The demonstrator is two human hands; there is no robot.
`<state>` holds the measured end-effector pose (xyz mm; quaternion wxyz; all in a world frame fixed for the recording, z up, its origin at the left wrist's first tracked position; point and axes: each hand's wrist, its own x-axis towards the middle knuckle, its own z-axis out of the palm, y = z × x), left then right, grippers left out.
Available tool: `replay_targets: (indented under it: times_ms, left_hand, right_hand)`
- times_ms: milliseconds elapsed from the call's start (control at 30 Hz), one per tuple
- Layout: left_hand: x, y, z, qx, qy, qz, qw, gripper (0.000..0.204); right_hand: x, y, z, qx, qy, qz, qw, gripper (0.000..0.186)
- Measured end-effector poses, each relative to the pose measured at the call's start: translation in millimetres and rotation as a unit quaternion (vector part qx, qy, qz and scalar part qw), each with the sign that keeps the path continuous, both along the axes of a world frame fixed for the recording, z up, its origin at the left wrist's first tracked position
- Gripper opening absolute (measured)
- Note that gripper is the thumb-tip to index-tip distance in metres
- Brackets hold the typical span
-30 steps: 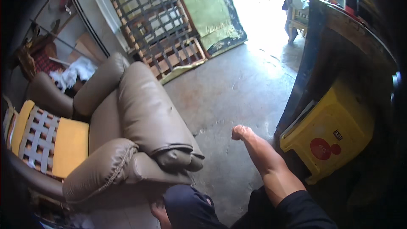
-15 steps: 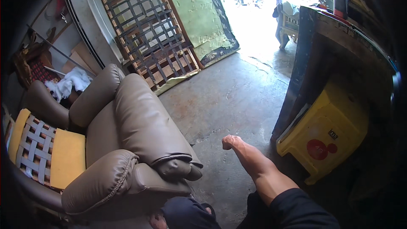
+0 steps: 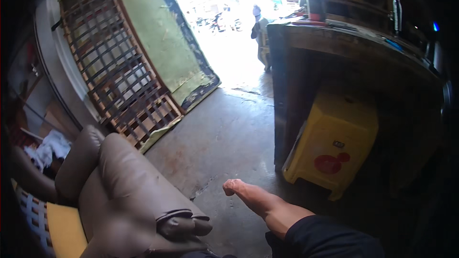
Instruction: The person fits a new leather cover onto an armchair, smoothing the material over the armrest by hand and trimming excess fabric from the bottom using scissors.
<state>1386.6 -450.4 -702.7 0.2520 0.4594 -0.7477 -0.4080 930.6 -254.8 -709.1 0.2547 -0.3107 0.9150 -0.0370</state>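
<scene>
My right hand [image 3: 232,187] reaches out over the concrete floor from the lower right, its bare forearm coming from a dark sleeve. Its fingers are curled in, and nothing shows in them. To its left lies a brown leather-like sofa [image 3: 136,172] with padded, rolled-over cushions. A blurred brownish patch [image 3: 122,227] covers the sofa's near part; I cannot tell whether it is my left hand, which is not distinct anywhere else.
A webbed wooden frame [image 3: 107,52] and a worn green panel [image 3: 160,38] lean at the far left. Under a dark table [image 3: 282,91] on the right stands a yellow plastic stool [image 3: 354,134]. A person [image 3: 260,38] stands in the bright opening.
The view has swung right, so the sofa, frame and stool sit further left. My right hand stays curled. The dark-clothed shape at the lower edge has almost left the picture; a blurred patch has appeared.
</scene>
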Motion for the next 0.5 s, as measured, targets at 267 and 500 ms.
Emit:
replay_targets:
  times_ms: [267,500]
  left_hand:
    - [-59,20,15,0.091,0.062,-0.073,0.991,0.048]
    - [-82,23,15,0.132,0.082,-0.108,0.982,0.045]
  right_hand:
    - [-26,16,-44,0.015,-0.017,-0.053,0.998,0.026]
    - [-30,30,44,-0.031,-0.171,-0.011,0.985,0.019]
